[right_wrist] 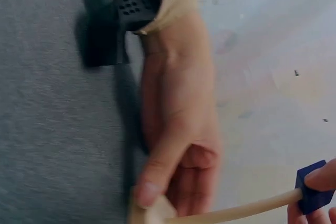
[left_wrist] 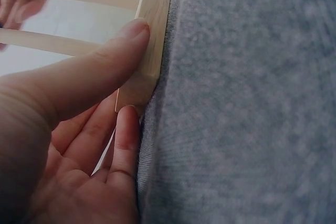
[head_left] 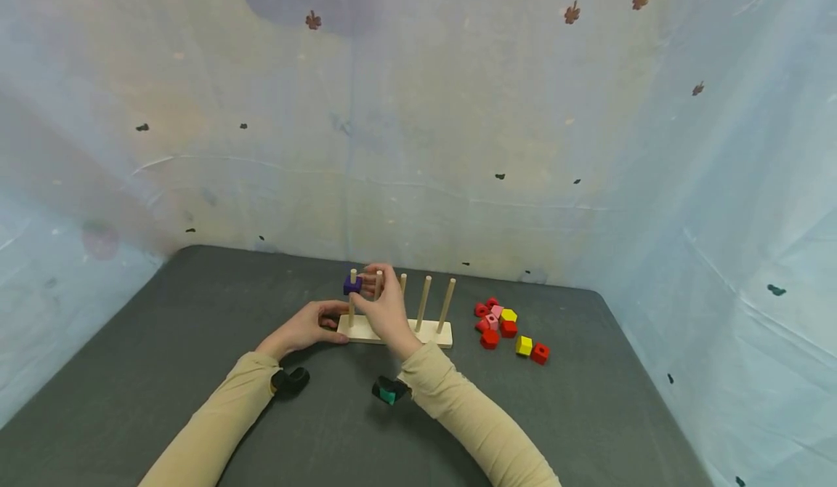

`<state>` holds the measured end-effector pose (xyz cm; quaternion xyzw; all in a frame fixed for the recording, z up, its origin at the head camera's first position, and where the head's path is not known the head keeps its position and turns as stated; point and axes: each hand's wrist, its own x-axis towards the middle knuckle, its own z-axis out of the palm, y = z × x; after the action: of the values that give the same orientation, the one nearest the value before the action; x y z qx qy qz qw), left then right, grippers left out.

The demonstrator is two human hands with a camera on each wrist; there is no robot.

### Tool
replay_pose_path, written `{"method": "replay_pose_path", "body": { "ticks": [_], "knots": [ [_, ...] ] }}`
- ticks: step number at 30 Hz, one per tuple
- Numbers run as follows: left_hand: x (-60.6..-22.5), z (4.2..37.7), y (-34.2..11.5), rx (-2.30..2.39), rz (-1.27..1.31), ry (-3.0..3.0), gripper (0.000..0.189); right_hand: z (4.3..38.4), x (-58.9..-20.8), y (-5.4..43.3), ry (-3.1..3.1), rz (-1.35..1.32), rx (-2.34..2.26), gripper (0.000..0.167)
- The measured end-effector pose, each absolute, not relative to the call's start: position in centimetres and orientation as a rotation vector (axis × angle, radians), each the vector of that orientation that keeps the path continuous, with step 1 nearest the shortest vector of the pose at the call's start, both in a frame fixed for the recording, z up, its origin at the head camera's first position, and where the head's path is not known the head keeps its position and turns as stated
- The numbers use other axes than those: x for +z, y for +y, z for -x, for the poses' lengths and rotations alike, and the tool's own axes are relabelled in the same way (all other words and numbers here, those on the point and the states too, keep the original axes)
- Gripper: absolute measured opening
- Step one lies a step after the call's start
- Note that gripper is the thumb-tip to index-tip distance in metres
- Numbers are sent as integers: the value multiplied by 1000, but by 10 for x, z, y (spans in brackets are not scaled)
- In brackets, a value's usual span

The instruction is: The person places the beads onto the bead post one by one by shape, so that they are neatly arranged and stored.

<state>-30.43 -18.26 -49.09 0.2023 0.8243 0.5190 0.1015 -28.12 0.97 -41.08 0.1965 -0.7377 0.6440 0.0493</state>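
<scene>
A pale wooden base (head_left: 428,334) with several upright pegs stands on the table. My left hand (head_left: 306,329) grips its left end, thumb on the front edge and fingers around the end, as the left wrist view shows close up. My right hand (head_left: 387,314) reaches across the pegs. It pinches a purple square block (head_left: 349,284) that is threaded on the leftmost peg (head_left: 352,312), just under the tip and well above the base. In the right wrist view the thumb lies on the block (right_wrist: 310,198), with fingers on its other side.
Right of the base lies a loose group of beads: red blocks (head_left: 508,329), pink blocks (head_left: 492,320) and yellow blocks (head_left: 524,346). The dark grey tabletop (head_left: 314,429) ends at a pale plastic curtain (head_left: 405,203) behind and at the sides.
</scene>
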Motion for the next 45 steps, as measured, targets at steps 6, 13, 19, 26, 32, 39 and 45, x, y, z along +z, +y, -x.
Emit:
{"method": "replay_pose_path", "body": {
  "ticks": [6, 13, 19, 26, 32, 39, 45],
  "knots": [
    [-491, 304, -183, 1540, -584, 2445, 66, 279, -435, 7, -2337, -507, 1933, 37],
    [-491, 303, -183, 1557, -619, 2430, 70, 278, -460, 6, -2419, -474, 1889, 37],
    [-491, 303, -184, 1571, -625, 2405, 72, 279, -466, 7, -2454, -491, 1855, 38],
    [-491, 303, -183, 1568, -625, 2404, 71, 280, -466, 10, -2485, -525, 1813, 42],
    [-485, 298, -182, 1593, -638, 2373, 69, 276, -465, 15, -2521, -557, 1760, 53],
    [-491, 304, -183, 1559, -617, 2426, 70, 260, -459, 26, -2551, -605, 1668, 63],
    [-493, 306, -182, 1553, -606, 2450, 68, 243, -444, 48, -2572, -681, 1668, 77]
  ]
}}
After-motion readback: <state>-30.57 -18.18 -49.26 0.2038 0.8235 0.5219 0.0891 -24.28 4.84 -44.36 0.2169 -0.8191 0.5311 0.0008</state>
